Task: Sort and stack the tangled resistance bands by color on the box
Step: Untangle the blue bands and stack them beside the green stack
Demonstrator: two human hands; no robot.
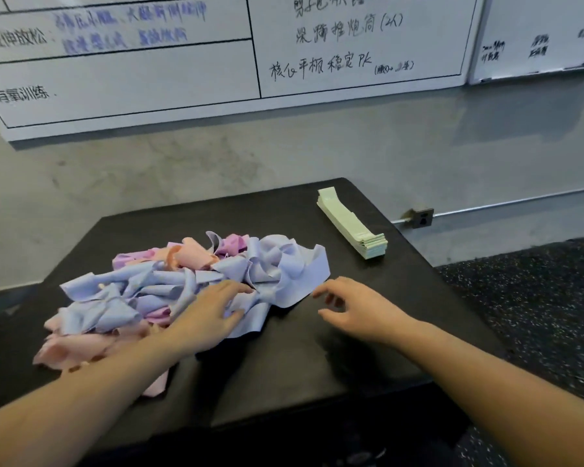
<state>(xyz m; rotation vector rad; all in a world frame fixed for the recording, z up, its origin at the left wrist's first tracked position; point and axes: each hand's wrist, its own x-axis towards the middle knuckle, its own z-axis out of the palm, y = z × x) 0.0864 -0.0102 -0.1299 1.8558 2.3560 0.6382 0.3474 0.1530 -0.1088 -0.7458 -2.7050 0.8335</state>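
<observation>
A tangled heap of resistance bands (169, 284) covers the left half of the black box (317, 348). Most are pale blue, with pink, purple and peach ones mixed in. My left hand (209, 315) lies flat on the heap's right side, fingers spread over blue bands, gripping nothing that I can see. My right hand (354, 306) hovers just right of the heap, fingers apart and slightly curled, empty, close to the edge of a blue band (300, 264). A neat stack of light green bands (351, 224) lies at the box's far right.
The box stands against a grey concrete wall (216, 170) with whiteboards (182, 62) above. Speckled dark rubber floor (536, 298) lies to the right. A wall socket (422, 218) sits low behind the box's right corner.
</observation>
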